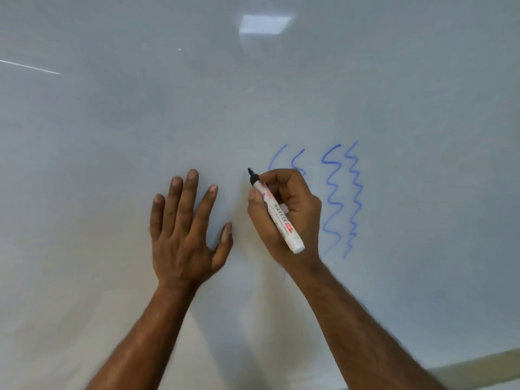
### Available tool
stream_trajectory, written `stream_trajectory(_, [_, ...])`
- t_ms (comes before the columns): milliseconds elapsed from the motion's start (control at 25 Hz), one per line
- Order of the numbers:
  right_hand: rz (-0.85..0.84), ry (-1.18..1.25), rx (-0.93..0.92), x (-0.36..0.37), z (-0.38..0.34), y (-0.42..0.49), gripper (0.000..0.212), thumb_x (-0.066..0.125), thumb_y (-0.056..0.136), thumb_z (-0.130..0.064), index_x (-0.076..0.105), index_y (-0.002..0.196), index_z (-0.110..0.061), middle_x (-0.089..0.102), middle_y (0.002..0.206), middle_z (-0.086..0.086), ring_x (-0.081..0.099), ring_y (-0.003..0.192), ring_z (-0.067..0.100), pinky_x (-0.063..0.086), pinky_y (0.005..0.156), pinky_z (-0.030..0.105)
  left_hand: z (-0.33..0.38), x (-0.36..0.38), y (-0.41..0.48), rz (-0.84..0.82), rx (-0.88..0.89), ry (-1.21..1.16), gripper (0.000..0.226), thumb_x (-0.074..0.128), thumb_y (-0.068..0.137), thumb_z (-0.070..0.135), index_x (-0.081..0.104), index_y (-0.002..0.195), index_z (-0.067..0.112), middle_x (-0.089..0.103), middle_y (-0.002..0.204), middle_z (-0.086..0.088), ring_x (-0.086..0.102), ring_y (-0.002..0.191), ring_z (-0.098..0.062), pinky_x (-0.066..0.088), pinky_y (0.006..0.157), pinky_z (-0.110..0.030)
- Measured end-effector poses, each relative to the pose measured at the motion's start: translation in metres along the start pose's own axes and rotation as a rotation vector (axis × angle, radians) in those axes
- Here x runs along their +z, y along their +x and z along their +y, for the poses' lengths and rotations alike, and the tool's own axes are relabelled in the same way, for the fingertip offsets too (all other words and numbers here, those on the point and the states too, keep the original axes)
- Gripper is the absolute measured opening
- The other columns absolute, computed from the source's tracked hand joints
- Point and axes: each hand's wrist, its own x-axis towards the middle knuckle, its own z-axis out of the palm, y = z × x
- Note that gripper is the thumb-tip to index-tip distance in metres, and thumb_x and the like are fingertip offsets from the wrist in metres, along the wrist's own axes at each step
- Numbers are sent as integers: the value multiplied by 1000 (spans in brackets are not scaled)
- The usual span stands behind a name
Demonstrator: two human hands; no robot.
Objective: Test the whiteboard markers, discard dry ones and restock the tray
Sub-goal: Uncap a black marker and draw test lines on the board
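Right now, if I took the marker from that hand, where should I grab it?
Probably the marker by its white back end, from the lower right. That end sticks out free of the right hand, which covers the middle; the black tip points up-left.

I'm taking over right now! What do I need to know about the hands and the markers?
Left hand: flat on the whiteboard, fingers spread, holding nothing.
Right hand: grips an uncapped marker, its black tip at the board, left of the blue squiggles.
Done: four blue test squiggles show, two of them partly behind the right hand.
Left: no line from this marker shows yet, so test it, then keep or bin it. The tray is out of view.
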Motion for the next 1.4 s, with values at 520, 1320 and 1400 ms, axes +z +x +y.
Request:
stream_trajectory(520, [44, -226, -49, -7, 36, -47, 10, 72, 82, -22, 65, 90, -23, 62, 63, -9, 53, 47, 9, 45, 48, 26, 0, 4, -6, 64, 11, -32, 59, 57, 89, 40, 50, 141, 12, 40, 152, -16, 34, 144, -33, 30, 115, -53])
stream_trajectory(1320, [-1, -204, -116, -21, 0, -44, 15, 70, 80, -5, 70, 95, -7, 63, 79, 2, 57, 62, 11, 45, 58, 23, 0, 5, -17, 45, -11, -50, 64, 60, 86, 35, 46, 144, 14, 38, 153, -15, 31, 145, -32, 29, 115, -55])
stream_trajectory(1400, [-2, -205, -167, -12, -9, -13, 15, 72, 81, -6, 71, 96, -5, 66, 81, 3, 56, 61, 8, 45, 59, 21, -1, 5, -18, 28, -4, -50, 66, 61, 85, 35, 43, 146, 14, 36, 155, -15, 30, 146, -32, 28, 115, -55])
